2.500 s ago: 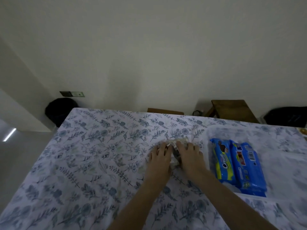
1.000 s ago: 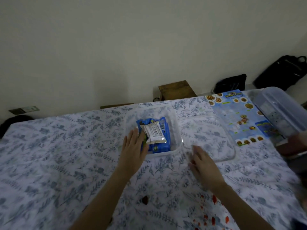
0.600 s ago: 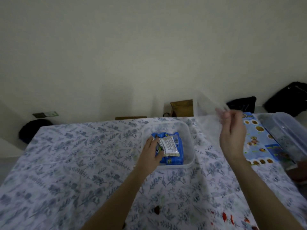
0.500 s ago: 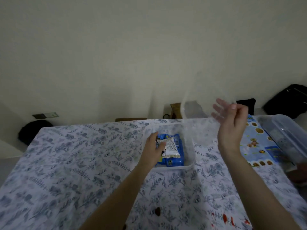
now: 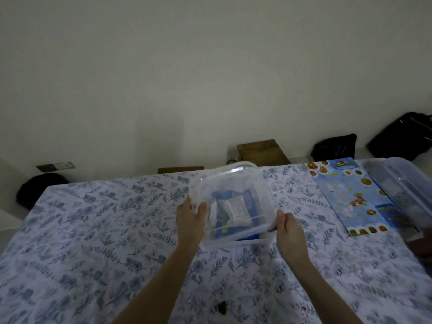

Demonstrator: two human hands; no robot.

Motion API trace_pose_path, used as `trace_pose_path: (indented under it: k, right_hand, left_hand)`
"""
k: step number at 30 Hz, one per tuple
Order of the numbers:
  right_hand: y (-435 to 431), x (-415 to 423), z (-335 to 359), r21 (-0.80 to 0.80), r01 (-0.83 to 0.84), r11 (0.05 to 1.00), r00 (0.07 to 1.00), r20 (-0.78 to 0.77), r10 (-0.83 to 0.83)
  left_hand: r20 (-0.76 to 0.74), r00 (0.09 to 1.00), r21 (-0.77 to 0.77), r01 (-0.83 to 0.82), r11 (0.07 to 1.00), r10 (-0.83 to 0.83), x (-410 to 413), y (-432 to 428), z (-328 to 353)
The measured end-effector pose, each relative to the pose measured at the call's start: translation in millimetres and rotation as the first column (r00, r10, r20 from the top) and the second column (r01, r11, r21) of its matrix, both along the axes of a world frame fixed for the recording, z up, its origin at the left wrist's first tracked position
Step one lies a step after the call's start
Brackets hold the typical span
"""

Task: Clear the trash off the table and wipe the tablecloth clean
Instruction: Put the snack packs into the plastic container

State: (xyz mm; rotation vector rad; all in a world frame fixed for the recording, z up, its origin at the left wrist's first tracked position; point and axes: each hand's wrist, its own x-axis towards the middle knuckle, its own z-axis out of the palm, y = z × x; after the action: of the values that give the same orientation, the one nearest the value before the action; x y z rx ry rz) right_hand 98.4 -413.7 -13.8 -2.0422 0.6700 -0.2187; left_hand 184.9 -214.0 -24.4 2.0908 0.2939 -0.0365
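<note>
Head view shows both hands at the clear lid (image 5: 224, 178), which hangs tilted over the clear container (image 5: 261, 240) near the middle of the table. The left hand (image 5: 190, 216) takes the lid's left edge, its grip closed with the thumb on one side and the fingers on the other. The right hand (image 5: 288, 226) pinches the near right corner, its grip curled round the rim. The lid is not yet seated, and its near edge stands above the container's rim.

Status of the trash step:
- The blue packets (image 5: 233, 195) and the white wrapper (image 5: 236, 210) lie inside the container, seen through the lid.
- The blue leaflet (image 5: 350, 197) lies flat on the tablecloth (image 5: 105, 230), to the right of the container.
- The second clear box (image 5: 402, 188) sits at the right edge, partly over the leaflet. Its contents are too blurred to identify.

Status of the wiping step:
- A dark spot (image 5: 221, 308) remains on the tablecloth close to the near edge.
- Faint reddish specks show just to its right, too small to confirm.
- No cloth or wipe is visible.

Judgement: collection of loose items is largely complete once the lid closes. Removal of the remaining items and all of the wiping are outstanding, so the task is less than half done
</note>
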Motion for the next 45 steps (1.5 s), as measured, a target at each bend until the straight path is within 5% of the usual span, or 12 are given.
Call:
trace_pose_path:
  k: [7,11,14,22,25,33,36,39,45]
  right_hand:
    - [-12.2,-21.2,-36.0,-0.137,-0.122,0.983,0.969,-0.233,0.087]
    - [-17.4,-15.9,-32.0,-0.326,-0.223,0.919,0.940,-0.322,0.114]
    - [-25.8,-9.5,-22.6,-0.562,-0.265,0.783,0.953,-0.276,0.125]
    - [-18.6,42.2,-18.5,-0.273,-0.253,0.928,0.966,-0.123,0.227]
    - [-8.0,58.9,-28.7,-0.201,-0.278,0.939,0.953,-0.177,0.245]
    - [-2.8,59.7,-41.9,-0.320,-0.298,0.899,0.947,-0.218,0.237]
    - [-3.1,62.3,-47.3,-0.600,-0.323,0.732,0.946,-0.222,0.236]
    - [-1.9,65.9,-49.9,-0.684,-0.398,0.612,0.917,-0.271,0.293]
    - [-9.0,72.9,-56.2,-0.598,-0.452,0.661,0.892,-0.289,0.348]
  left_hand:
    - [0.029,0.997,0.211,0.061,0.976,-0.069,0.6,-6.2,-21.4]
    - [0.037,0.996,0.315,0.070,0.947,-0.086,5.7,-12.2,-22.5]
    - [0.034,0.992,0.415,0.095,0.905,-0.120,11.8,-14.7,-22.2]
    - [0.030,0.977,0.434,0.179,0.883,-0.213,19.7,-10.1,-30.0]
    - [0.024,0.959,0.437,0.243,0.866,-0.282,20.2,-13.2,-28.1]
    - [-0.043,0.950,0.371,0.304,0.877,-0.311,11.2,-19.7,-31.6]
    - [0.009,0.932,0.455,0.318,0.832,-0.361,12.6,-14.4,-36.7]
    - [0.076,0.906,0.485,0.331,0.810,-0.416,16.2,-6.0,-49.8]
    - [0.121,0.901,0.428,0.331,0.841,-0.416,23.4,-9.9,-59.2]
